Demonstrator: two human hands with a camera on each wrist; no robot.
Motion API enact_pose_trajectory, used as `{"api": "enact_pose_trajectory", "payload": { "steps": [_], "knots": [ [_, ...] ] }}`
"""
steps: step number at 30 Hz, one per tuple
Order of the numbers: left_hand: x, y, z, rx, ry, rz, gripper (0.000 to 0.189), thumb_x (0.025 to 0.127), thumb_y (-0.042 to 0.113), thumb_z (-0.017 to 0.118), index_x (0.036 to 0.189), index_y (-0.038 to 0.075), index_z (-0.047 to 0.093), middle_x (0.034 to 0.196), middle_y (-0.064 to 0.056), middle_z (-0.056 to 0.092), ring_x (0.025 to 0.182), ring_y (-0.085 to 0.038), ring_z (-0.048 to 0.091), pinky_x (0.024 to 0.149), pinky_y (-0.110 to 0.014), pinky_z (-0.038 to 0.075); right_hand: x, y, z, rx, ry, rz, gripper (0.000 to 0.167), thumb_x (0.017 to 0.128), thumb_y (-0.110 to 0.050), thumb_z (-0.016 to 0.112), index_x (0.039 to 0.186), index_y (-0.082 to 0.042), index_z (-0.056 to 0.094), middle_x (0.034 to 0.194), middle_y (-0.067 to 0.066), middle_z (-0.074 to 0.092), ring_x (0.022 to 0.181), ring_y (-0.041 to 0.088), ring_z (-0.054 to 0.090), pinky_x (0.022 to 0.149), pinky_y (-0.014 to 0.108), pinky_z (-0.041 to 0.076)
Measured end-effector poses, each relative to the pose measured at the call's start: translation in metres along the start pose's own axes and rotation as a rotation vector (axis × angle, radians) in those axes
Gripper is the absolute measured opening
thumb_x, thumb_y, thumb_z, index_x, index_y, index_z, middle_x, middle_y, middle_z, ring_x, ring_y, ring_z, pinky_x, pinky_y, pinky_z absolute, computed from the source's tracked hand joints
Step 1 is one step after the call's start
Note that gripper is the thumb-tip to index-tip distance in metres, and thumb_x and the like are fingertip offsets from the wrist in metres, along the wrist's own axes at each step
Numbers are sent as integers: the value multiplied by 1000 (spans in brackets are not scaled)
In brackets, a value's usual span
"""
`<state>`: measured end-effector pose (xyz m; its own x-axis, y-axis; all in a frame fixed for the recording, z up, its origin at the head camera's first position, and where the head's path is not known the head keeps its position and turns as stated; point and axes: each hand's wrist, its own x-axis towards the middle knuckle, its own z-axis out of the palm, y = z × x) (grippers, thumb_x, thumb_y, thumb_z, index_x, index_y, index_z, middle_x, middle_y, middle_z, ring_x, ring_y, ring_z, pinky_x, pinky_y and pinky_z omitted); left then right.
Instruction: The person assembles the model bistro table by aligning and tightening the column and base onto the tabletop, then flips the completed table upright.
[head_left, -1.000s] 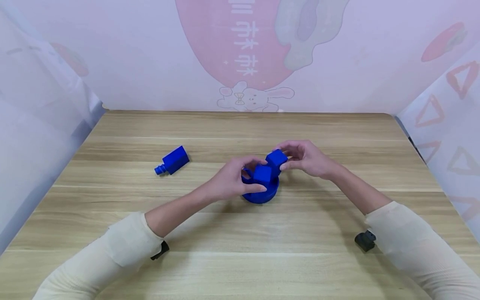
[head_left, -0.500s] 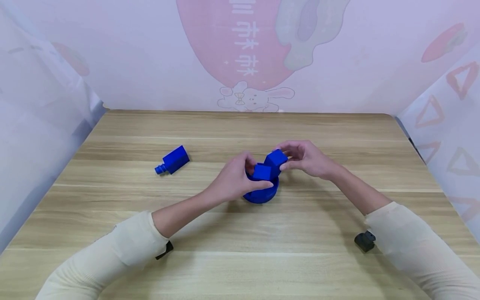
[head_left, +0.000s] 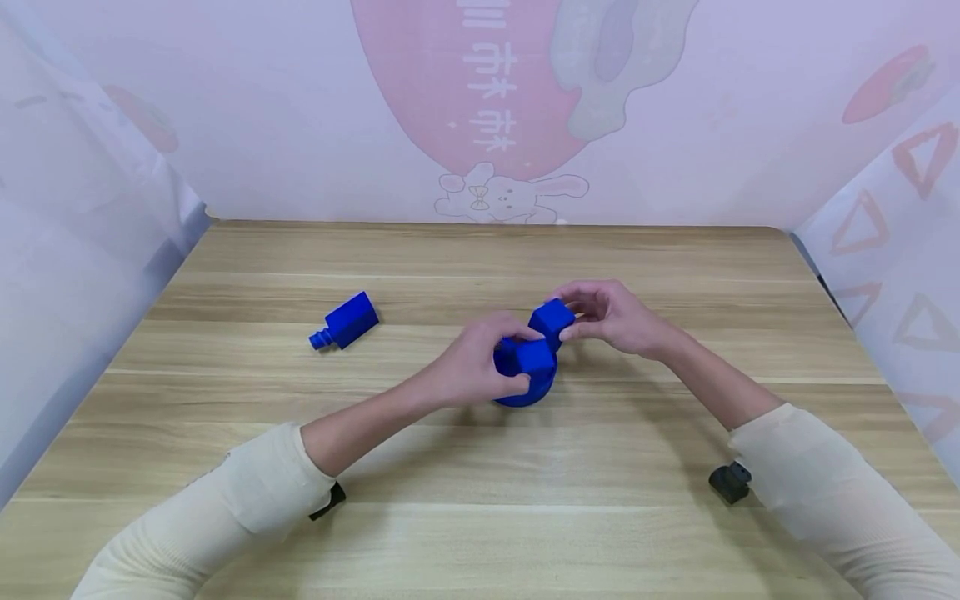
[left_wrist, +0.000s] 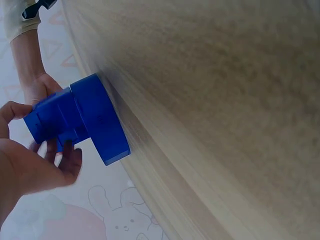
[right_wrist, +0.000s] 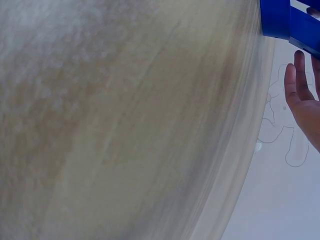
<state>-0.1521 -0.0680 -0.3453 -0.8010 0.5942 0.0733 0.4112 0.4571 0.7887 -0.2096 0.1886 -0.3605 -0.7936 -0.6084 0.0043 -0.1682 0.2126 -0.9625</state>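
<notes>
A round blue base (head_left: 522, 400) stands on the wooden table, and two square-ended blue blocks rise from it. My left hand (head_left: 474, 360) holds the nearer block (head_left: 536, 357) between thumb and fingers. The farther block (head_left: 552, 319) is pinched by my right hand (head_left: 617, 321) from the right side. In the left wrist view, the base (left_wrist: 102, 120) is a thick disc against the tabletop, with both hands around the blocks. Only part of the base (right_wrist: 276, 19) and the right fingers (right_wrist: 300, 82) show in the right wrist view. The blocks' lower ends are hidden.
Another blue block (head_left: 351, 322) with a ridged, screw-like neck lies on the left part of the table (head_left: 420, 258). A printed wall panel (head_left: 300, 117) stands along the back edge. Dark wrist devices (head_left: 731, 483) hang under both sleeves.
My left fingers have shifted their grip on the nearer block, which has turned and moved slightly right and toward me. The right hand has stayed in place on the farther block.
</notes>
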Motion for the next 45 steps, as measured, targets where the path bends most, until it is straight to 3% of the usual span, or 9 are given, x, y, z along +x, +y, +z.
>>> {"api": "enact_pose_trajectory", "payload": {
  "steps": [5, 9, 15, 18, 21, 25, 29, 37, 45],
  "knots": [
    [-2, -3, -1, -44, -83, 93, 46, 83, 2, 69, 129, 5, 70, 134, -16, 65, 120, -32, 59, 98, -44, 54, 0, 0, 0, -4, -1, -4, 43, 91, 13, 71, 132, 12, 58, 122, 21, 68, 111, 23, 67, 90, 31, 59],
    [-3, -3, -1, -61, -93, 84, 47, 85, 4, 74, 131, 4, 65, 135, -16, 65, 120, -30, 60, 99, -43, 53, 0, 0, 1, -4, 1, -1, 43, 90, 13, 71, 132, 13, 58, 123, 22, 67, 110, 23, 66, 90, 31, 59],
    [-5, -1, 7, 21, 19, -40, 57, 80, 26, 92, 120, 6, 57, 119, -11, 67, 109, -26, 63, 96, -42, 56, 1, -1, 1, -15, 9, -1, 43, 90, 12, 72, 131, 12, 59, 122, 22, 68, 110, 23, 67, 91, 31, 58],
    [-6, 1, 9, 81, 73, -48, 56, 77, 31, 94, 110, 8, 55, 111, -10, 67, 101, -25, 64, 87, -39, 57, 1, -1, 1, -23, 13, 1, 43, 90, 12, 72, 131, 12, 59, 123, 23, 68, 110, 24, 67, 91, 31, 58],
    [-6, 2, 10, 99, 86, -26, 53, 77, 28, 94, 108, 7, 56, 110, -11, 67, 100, -25, 64, 86, -38, 58, 1, -1, 1, -28, 16, 5, 43, 90, 12, 72, 132, 12, 59, 124, 24, 67, 111, 26, 67, 91, 31, 58],
    [-8, 3, 5, 74, 42, 24, 51, 76, 17, 92, 113, 4, 60, 117, -13, 67, 109, -28, 64, 94, -43, 57, 1, 0, 1, -33, 13, 5, 43, 91, 11, 71, 132, 12, 59, 125, 23, 67, 112, 27, 66, 92, 31, 58],
    [-9, 1, -4, 29, -44, 52, 47, 77, 8, 88, 119, 3, 67, 125, -14, 67, 116, -30, 61, 98, -48, 55, 1, 1, 0, -26, 8, -2, 43, 91, 12, 71, 132, 12, 58, 125, 23, 67, 112, 24, 66, 92, 30, 58],
    [-9, -10, -17, -34, -158, 132, 44, 80, 2, 80, 124, 3, 72, 132, -13, 68, 118, -29, 61, 99, -47, 53, 0, 0, 0, -18, 4, -8, 42, 90, 13, 71, 131, 13, 59, 123, 23, 68, 111, 21, 67, 91, 31, 58],
    [-7, -11, -21, -55, -189, 108, 45, 81, 3, 81, 125, 4, 73, 130, -10, 69, 116, -29, 61, 99, -48, 54, 0, 0, 1, -37, 17, -16, 40, 91, 12, 70, 129, 12, 60, 119, 24, 69, 107, 19, 68, 89, 29, 59]
  ]
}}
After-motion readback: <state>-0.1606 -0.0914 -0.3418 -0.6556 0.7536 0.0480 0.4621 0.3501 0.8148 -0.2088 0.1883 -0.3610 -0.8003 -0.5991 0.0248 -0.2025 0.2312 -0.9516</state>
